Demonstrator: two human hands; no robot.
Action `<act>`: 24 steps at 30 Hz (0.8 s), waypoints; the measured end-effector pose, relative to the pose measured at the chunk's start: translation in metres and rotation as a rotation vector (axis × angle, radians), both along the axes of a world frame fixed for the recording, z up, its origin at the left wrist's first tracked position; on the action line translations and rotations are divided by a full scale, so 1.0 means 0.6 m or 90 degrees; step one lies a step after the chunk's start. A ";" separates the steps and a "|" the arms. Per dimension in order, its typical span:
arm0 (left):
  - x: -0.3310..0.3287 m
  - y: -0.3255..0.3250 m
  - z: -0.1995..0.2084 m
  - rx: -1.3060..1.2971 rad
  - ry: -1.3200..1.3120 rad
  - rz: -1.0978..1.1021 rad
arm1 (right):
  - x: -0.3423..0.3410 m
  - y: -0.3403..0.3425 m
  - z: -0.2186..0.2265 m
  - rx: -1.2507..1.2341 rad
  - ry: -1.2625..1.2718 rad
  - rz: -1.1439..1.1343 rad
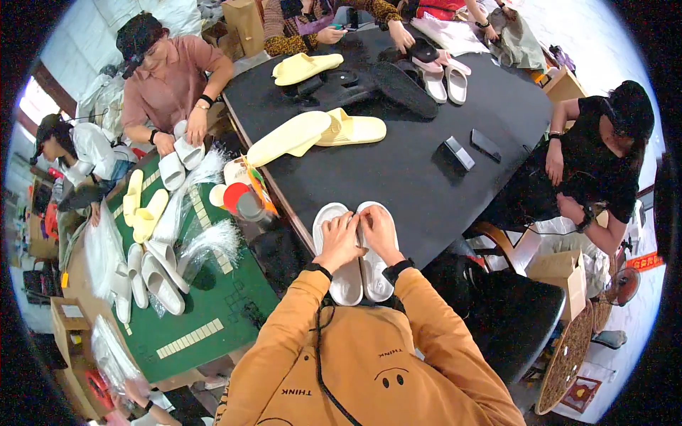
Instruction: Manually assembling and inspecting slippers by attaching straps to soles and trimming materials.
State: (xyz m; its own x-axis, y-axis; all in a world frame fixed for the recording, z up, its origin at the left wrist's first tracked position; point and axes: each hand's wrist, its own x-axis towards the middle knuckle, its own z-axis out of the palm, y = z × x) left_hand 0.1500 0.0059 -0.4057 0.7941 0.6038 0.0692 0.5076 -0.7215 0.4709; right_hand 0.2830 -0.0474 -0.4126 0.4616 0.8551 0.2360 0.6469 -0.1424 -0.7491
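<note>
A pair of pale grey-white slippers lies side by side at the near edge of the black table, toes pointing away from me. My left hand [339, 243] lies over the strap area of the left slipper [347, 282], its fingers bent down onto it. Over the right slipper [377, 280], my right hand [380, 234] grips in the same area, fingers curled near the inner edge. Both thumbs come close together between the two slippers. The straps themselves are mostly hidden beneath my hands.
Yellow slippers [291, 138] lie farther up the black table [312, 190], with a phone [486, 145] and small box [459, 153] to the right. On the left, a green table [234, 298] holds more slippers [162, 284] and plastic bags. Co-workers sit around; one handles grey slippers [172, 170].
</note>
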 end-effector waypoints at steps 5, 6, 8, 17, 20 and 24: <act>0.002 0.004 0.005 -0.020 0.022 -0.002 | -0.005 -0.001 -0.008 0.008 -0.055 -0.015; 0.002 0.004 0.005 -0.020 0.015 0.001 | -0.005 0.000 -0.009 -0.004 -0.052 -0.017; 0.001 0.003 0.002 -0.016 0.009 0.001 | -0.004 0.000 -0.011 -0.006 -0.051 -0.015; 0.000 0.001 -0.002 -0.005 -0.005 0.003 | -0.001 -0.004 -0.006 -0.023 -0.054 0.010; 0.001 0.001 0.000 -0.011 -0.009 0.006 | 0.001 -0.003 -0.006 -0.024 -0.051 0.015; 0.001 0.002 -0.002 -0.017 -0.016 0.007 | 0.002 -0.002 -0.005 -0.033 -0.067 0.022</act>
State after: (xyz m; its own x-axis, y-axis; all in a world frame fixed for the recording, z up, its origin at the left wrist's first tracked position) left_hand 0.1506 0.0071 -0.4066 0.7857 0.6143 0.0730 0.5032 -0.7032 0.5024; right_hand 0.2844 -0.0485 -0.4156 0.4063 0.8826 0.2366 0.7267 -0.1551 -0.6692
